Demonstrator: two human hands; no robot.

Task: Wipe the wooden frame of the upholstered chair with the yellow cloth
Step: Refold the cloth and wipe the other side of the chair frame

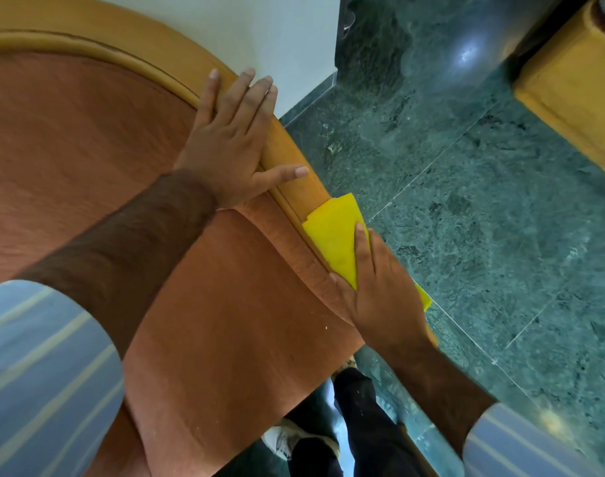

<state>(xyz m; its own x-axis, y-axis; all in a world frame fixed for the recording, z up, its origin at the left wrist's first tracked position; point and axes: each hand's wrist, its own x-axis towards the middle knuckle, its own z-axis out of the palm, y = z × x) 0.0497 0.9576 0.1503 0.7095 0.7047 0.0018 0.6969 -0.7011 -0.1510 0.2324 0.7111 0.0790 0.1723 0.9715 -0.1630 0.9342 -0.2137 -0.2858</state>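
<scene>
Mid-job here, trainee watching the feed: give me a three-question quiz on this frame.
1. True or false: the left hand holds the yellow cloth.
2. What does the right hand press the cloth against: (a) wooden frame, (b) green floor, (c) white wall?
3. Fill in: the left hand lies flat across the frame and the orange ____.

Key: 1 false; 2 a; 3 upholstery.
</scene>
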